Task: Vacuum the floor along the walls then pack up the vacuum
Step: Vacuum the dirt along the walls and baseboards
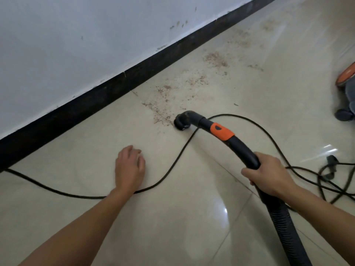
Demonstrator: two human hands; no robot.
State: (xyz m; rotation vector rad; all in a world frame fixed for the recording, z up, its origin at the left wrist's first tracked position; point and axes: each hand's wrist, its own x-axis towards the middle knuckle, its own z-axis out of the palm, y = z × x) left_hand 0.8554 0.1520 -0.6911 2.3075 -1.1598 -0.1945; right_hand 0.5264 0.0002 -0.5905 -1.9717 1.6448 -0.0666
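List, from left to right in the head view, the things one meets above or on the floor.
left hand → nozzle → orange clip → right hand, gripping the pipe → vacuum cleaner

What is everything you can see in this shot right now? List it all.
wall: one, white, scuffed, upper left
baseboard: one, black, diagonal below the wall
floor: cream glossy tiles, throughout
debris: scattered patches, brown, along the baseboard
nozzle: one, black, at the debris's near edge
hose: one, black with orange collar, nozzle to lower right
cord: at least one, black, looping across the floor
vacuum body: one, orange and grey, right edge, cut off
left hand: over the floor, holding nothing
right hand: gripping the hose
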